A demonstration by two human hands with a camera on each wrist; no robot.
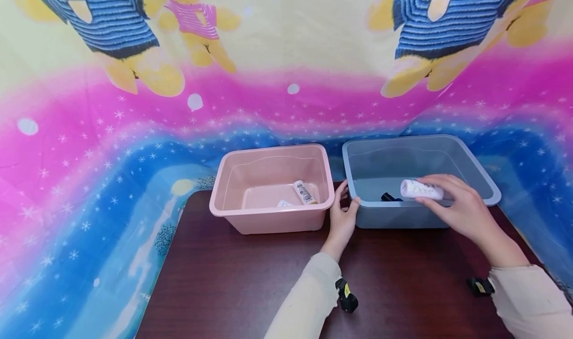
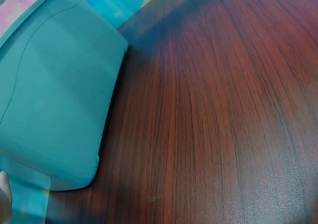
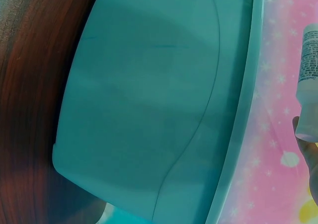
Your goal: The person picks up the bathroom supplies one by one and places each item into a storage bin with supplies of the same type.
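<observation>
My right hand [image 1: 461, 204] holds a small white Dove bottle [image 1: 418, 189] on its side, just above the front rim of the blue-grey bin [image 1: 394, 215]. Small dark print covers part of the bottle [image 3: 309, 60] in the right wrist view. At the bin's front left corner, my left hand [image 1: 342, 219] grips the edge, thumb in front and fingers along the side in the gap between the two bins. A black item [image 1: 390, 197] lies inside the blue-grey bin, partly hidden by the rim. The left wrist view shows only a fingertip [image 2: 4, 196] near the bin wall.
A pink bin [image 1: 273, 222] stands to the left, containing a white printed bottle [image 1: 305, 192] and another white item [image 1: 284, 204] mostly behind its rim. Both bins stand on a dark wood table [image 1: 250, 279]. A patterned cloth [image 1: 286, 95] hangs behind.
</observation>
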